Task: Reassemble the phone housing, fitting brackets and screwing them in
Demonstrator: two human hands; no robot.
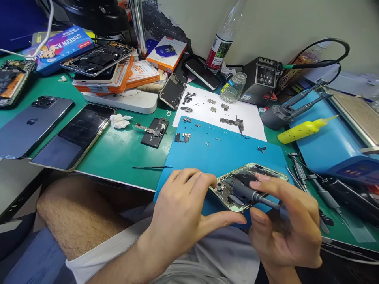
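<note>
My left hand [183, 205] grips the left end of an opened phone housing [227, 201], fingers curled over its far corner and thumb stretched along the near edge. The housing has a pale green rim and bare internals, and is tilted above the blue mat [207, 157]. In my right hand [293, 225] is a dark grey screwdriver [244, 191], lying across the housing with its thick end over the interior. My right fingertips are bent around it near the housing's right side; part of the tool is hidden by them.
Small phone parts [185, 137] lie on the mat, with a logic board [232, 123] on white paper [251, 114]. Tweezers [152, 167] rest at the mat's left edge. A yellow bottle [302, 131], more screwdrivers [299, 167], a glass jar [233, 88] and two phones [74, 136] stand around.
</note>
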